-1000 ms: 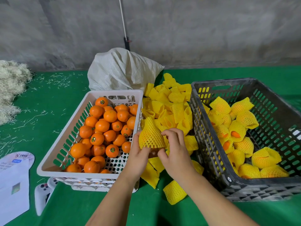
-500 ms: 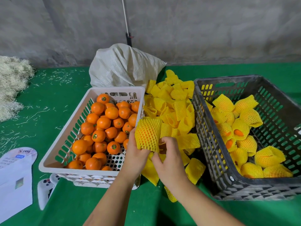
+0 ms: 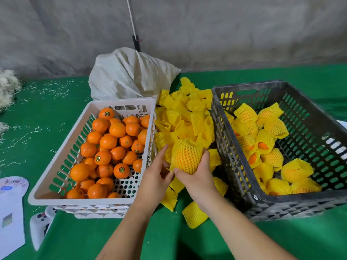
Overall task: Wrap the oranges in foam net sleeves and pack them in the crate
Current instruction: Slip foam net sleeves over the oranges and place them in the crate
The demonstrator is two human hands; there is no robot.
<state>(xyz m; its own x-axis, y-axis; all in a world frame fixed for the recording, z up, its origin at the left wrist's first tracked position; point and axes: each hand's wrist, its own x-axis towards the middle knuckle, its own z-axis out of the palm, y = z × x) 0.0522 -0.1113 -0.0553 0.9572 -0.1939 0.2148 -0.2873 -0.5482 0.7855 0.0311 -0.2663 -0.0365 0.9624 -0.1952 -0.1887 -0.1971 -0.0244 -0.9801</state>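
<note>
Here, my right hand (image 3: 195, 180) cups round orange in stretched yellow foam net (image 3: 186, 158), fingers curled round it; left hand (image 3: 155, 176) fingers straight alongside. Position: over sleeve pile (image 3: 185, 119), between white basket (image 3: 62, 160) and slotted black crate (image 3: 266, 201).

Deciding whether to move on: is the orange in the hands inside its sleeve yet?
In. Orange skin shows through the stretched mesh of the foam net sleeve, gripped by the right hand; its underside is hidden.

white sack (image 3: 131, 76) at rear; straw pile (image 3: 7, 87) left | paper sheet (image 3: 11, 222); white controller (image 3: 38, 228) front-left
</note>
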